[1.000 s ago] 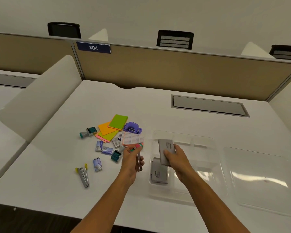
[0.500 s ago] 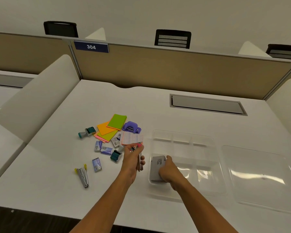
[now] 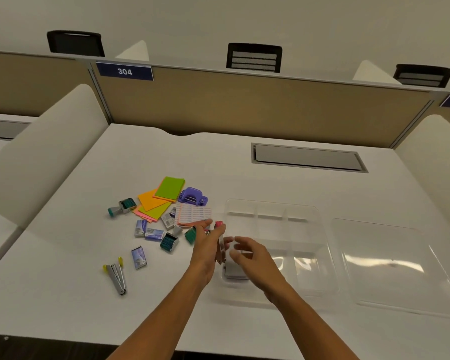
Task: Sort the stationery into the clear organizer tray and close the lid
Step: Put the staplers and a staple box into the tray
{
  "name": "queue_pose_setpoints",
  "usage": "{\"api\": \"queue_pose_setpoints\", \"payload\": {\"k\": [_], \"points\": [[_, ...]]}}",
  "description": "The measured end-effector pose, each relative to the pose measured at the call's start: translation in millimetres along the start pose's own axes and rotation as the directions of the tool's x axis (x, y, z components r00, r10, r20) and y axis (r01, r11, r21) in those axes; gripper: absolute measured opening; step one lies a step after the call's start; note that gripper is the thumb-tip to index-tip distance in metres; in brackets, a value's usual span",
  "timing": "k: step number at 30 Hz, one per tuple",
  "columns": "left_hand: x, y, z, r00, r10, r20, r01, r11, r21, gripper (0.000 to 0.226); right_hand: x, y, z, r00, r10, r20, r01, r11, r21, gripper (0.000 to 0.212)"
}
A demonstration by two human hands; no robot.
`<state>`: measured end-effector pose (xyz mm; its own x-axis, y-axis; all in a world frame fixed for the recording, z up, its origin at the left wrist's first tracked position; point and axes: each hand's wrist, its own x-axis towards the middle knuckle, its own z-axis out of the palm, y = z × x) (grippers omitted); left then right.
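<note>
Two staple removers (image 3: 117, 276), hole punch (image 3: 192, 196), sticky notes (image 3: 161, 198) beside organizer tray (image 3: 322, 255)

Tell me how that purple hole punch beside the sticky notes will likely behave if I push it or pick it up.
The purple hole punch looks like rigid moulded plastic, so it should stay stiff when gripped. It sits low on a broad base on the white desk, so a push would probably slide it, not tip or roll it. Its small size suggests it is fairly light.

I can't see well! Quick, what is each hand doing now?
Left hand: closed on a thin stapler with a pink end.
Right hand: open, holding nothing, over the clear organizer tray.
</note>
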<state>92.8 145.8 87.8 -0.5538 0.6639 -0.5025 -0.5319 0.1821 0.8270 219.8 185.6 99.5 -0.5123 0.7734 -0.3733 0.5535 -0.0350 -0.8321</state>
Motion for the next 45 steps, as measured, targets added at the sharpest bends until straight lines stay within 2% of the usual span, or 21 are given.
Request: {"api": "queue_pose_setpoints", "payload": {"k": [2, 5, 9, 11, 13, 15, 18, 24, 26, 28, 35, 39, 41, 45], "points": [[-3.6, -2.6, 9.9, 0.997, 0.033, 0.068, -0.034, 0.999, 0.008, 0.051, -5.0, 1.9, -2.1, 0.999, -0.029, 0.013, 0.028, 0.998, 0.052, 0.045], [-12.3, -8.6, 24.0, 0.977, 0.066, 0.204, -0.094, 0.986, 0.134, 0.069, -10.2, 7.5, -7.3, 0.997, -0.071, -0.039, 0.075, 0.994, 0.083, 0.050], [-16.6, -16.2, 36.3, 0.926, 0.037, 0.376, -0.133, 0.963, 0.234, 0.066, -16.2, 13.9, -25.1, 0.987, -0.106, -0.118, 0.118, 0.989, 0.093, 0.037], [-16.1, -15.3, 40.2, 0.908, 0.052, 0.416, -0.222, 0.901, 0.372, 0.068, -17.4, 20.5, -38.4, 0.991, -0.072, -0.117, 0.084, 0.991, 0.102, 0.037], [-13.0, -16.8, 40.8, 0.902, 0.130, 0.411, -0.345, 0.791, 0.505, 0.072, -17.2, 29.6, -51.8, 0.992, -0.022, -0.122, 0.032, 0.996, 0.082, 0.035], [-9.2, -20.4, 37.4, 0.900, 0.255, 0.354, -0.430, 0.660, 0.616, 0.063, -14.2, 40.0, -63.4, 0.985, 0.021, -0.169, -0.028, 0.999, -0.039, 0.032], [-2.7, -31.3, 25.5, 0.880, 0.385, 0.279, -0.445, 0.460, 0.768, 0.057, -4.2, 53.9, -71.7, 0.977, 0.048, -0.210, -0.120, 0.931, -0.346, 0.032], [6.8, -54.5, 15.8, 0.919, 0.280, 0.279, -0.358, 0.293, 0.886, 0.084, 12.7, 59.5, -55.8, 0.982, 0.084, -0.172, -0.176, 0.750, -0.637, 0.027], [8.2, -59.3, 11.6, 0.936, 0.202, 0.287, -0.337, 0.296, 0.893, 0.100, 16.1, 57.3, -50.7, 0.979, 0.084, -0.183, -0.186, 0.724, -0.664, 0.027], [10.3, -64.1, 5.2, 0.929, 0.181, 0.322, -0.364, 0.308, 0.879, 0.105, 18.9, 56.8, -48.8, 0.975, 0.090, -0.204, -0.207, 0.703, -0.680, 0.027], [13.2, -66.5, -6.1, 0.912, 0.194, 0.361, -0.407, 0.329, 0.852, 0.108, 21.9, 55.3, -40.6, 0.977, 0.091, -0.195, -0.207, 0.638, -0.742, 0.029], [10.7, -69.1, -8.9, 0.907, 0.204, 0.370, -0.421, 0.371, 0.828, 0.105, 21.5, 55.0, -37.3, 0.981, 0.073, -0.178, -0.182, 0.646, -0.741, 0.044], [8.5, -67.3, -10.4, 0.903, 0.220, 0.368, -0.428, 0.402, 0.810, 0.098, 20.0, 49.7, -38.5, 0.979, 0.041, -0.200, -0.181, 0.629, -0.756, 0.046], [2.6, -61.1, -24.6, 0.895, 0.321, 0.310, -0.433, 0.461, 0.775, 0.062, 19.2, 25.2, -38.7, 0.970, -0.108, -0.220, -0.114, 0.598, -0.794, 0.041]]}}
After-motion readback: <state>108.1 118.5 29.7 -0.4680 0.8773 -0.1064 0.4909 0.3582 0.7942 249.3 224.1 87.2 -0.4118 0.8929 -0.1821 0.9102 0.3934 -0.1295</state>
